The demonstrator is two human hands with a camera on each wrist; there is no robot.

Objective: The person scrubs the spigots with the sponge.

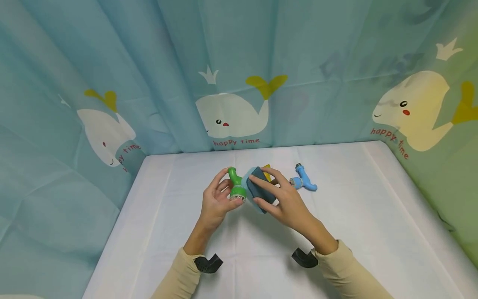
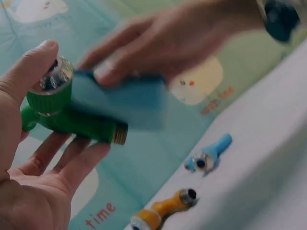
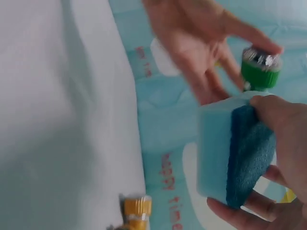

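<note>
- Landmark: green tap fitting (image 1: 236, 185), held above the white table (image 1: 373, 216), near its middle.
- Left hand (image 1: 216, 203) grips green tap fitting: thumb on the chrome-capped end, fingers curled loosely beneath the body; brass-threaded spout points away from the palm, toward the sponge.
- Right hand (image 1: 287, 203) clamped on blue sponge (image 1: 257, 189), just right of the fitting: thumb on one side, fingers on the other, dark scouring face toward the fingers.
- Sponge's pale face meets the fitting's side; contact looks made, though blurred in both wrist views.
- Long axis of fitting lies roughly across the sponge face.
- Right of the fitting, resting on the table: blue tap fitting (image 1: 303, 180); yellow tap fitting (image 2: 160, 211) largely hidden behind the sponge in the head view.
</note>
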